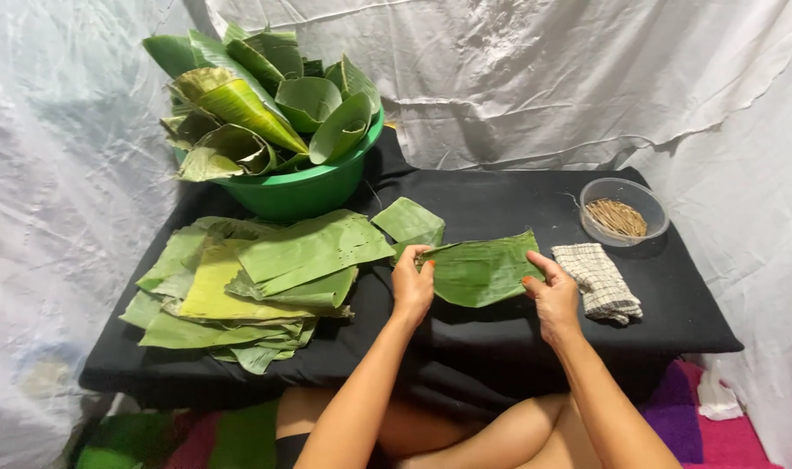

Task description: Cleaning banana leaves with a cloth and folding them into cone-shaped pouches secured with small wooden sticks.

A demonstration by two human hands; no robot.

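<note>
A green banana leaf piece (pixel 478 271) lies flat on the black cloth-covered table (pixel 500 204), in front of me. My left hand (pixel 411 285) grips its left edge between thumb and fingers. My right hand (pixel 551 293) holds the leaf's right edge with thumb and fingertips. A smaller leaf piece (pixel 408 221) lies just behind the held one.
A pile of flat leaf pieces (pixel 248 282) covers the table's left side. Behind it stands a green basin (pixel 313 189) filled with folded leaf cones. A clear bowl (pixel 626 213) of thin sticks and a checked cloth (pixel 598 280) sit at the right. White sheeting hangs all around.
</note>
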